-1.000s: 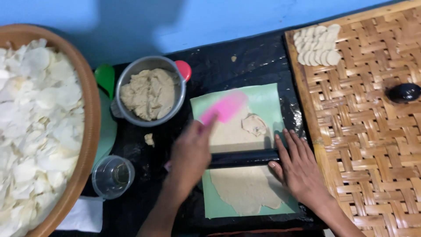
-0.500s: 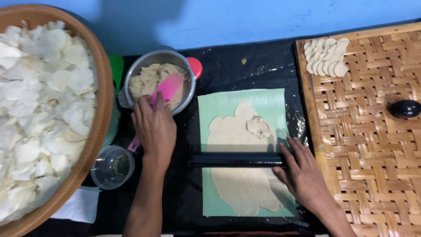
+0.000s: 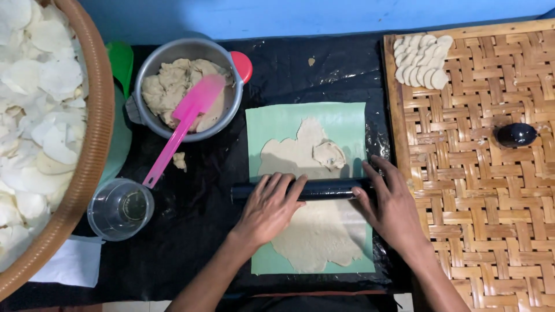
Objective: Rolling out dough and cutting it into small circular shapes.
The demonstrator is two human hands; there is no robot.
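Tabletop — left hand (image 3: 270, 209) now on roller (image 3: 300, 190).

Both forearms reach forward; left hand (image 3: 269, 208) and right hand (image 3: 390, 205) lie palm-down (fingers (image 3: 283, 186) extended, slightly spread).

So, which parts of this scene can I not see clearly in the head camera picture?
- Black rolling pin: its middle and right end lie under the left hand and right hand.
- Flat dough: a strip is hidden by the pin and hands.
- Large basket: cut off by the left edge.
- Small dark object on the woven mat: too small to identify.
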